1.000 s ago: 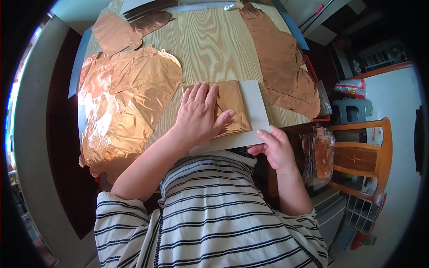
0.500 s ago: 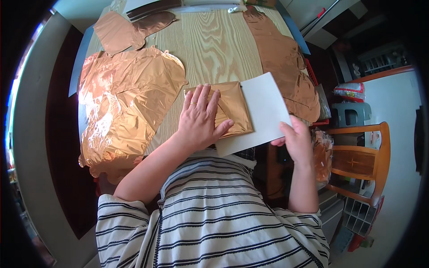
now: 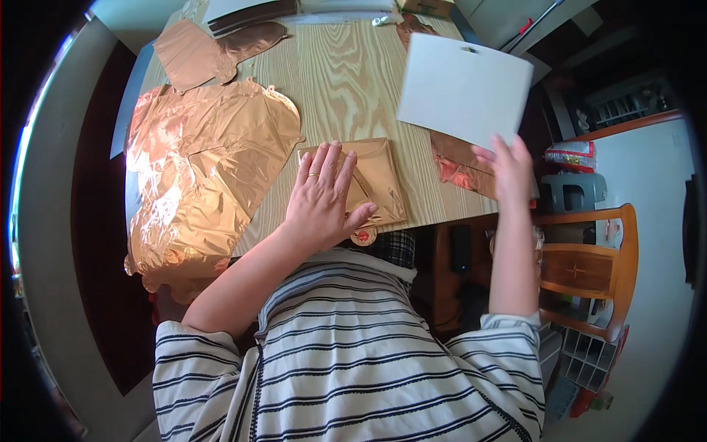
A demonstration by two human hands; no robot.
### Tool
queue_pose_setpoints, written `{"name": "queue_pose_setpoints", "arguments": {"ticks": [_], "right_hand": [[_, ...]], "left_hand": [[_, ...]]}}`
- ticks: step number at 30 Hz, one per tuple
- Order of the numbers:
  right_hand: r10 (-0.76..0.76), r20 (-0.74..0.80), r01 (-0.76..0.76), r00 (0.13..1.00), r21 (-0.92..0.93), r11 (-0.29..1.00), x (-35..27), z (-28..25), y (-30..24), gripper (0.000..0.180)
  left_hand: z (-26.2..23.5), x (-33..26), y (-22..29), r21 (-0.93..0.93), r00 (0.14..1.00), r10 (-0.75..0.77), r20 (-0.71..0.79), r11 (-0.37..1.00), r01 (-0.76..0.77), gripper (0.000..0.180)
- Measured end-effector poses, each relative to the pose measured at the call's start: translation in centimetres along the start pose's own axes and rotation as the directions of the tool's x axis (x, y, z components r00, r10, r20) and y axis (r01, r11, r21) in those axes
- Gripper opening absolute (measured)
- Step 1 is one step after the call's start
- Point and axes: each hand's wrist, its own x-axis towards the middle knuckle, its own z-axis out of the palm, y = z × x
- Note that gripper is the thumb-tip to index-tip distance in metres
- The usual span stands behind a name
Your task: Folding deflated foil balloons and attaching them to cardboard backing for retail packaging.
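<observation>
My left hand (image 3: 322,193) lies flat with spread fingers on a folded copper-coloured foil balloon (image 3: 381,177), a neat square packet at the table's near edge. A small round tab (image 3: 363,236) with a red mark sticks out below the packet. My right hand (image 3: 509,168), a little blurred, grips the lower right corner of a stiff white card (image 3: 465,87) with a small slot near its top edge. The card is lifted over another flat foil balloon (image 3: 465,166) on the right side and hides much of it.
A large uninflated copper foil balloon (image 3: 210,169) spreads over the table's left and hangs past its near edge. Another foil piece (image 3: 188,53) lies at the far left. The wood-grain table (image 3: 342,81) shows between them. A wooden chair (image 3: 582,265) stands at right.
My right hand has drawn the white card out from beneath the folded foil balloon and carried it up and to the right. My left hand stays on the packet, which shifted slightly left.
</observation>
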Motion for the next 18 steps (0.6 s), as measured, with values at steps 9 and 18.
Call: {"name": "queue_pose_setpoints", "arguments": {"ticks": [9, 18], "right_hand": [[0.201, 0.549, 0.219, 0.811, -0.603, 0.767, 0.4, 8.2, -0.1, 0.023], [0.450, 0.707, 0.207, 0.545, -0.634, 0.746, -1.6, 7.5, -1.3, 0.021]], "left_hand": [[0.1, -0.5, 0.1, 0.021, 0.999, 0.008, -0.035, 1.000, -0.007, 0.090], [-0.1, -0.2, -0.2, -0.038, 0.999, -0.001, -0.033, 0.999, -0.001, 0.090]]}}
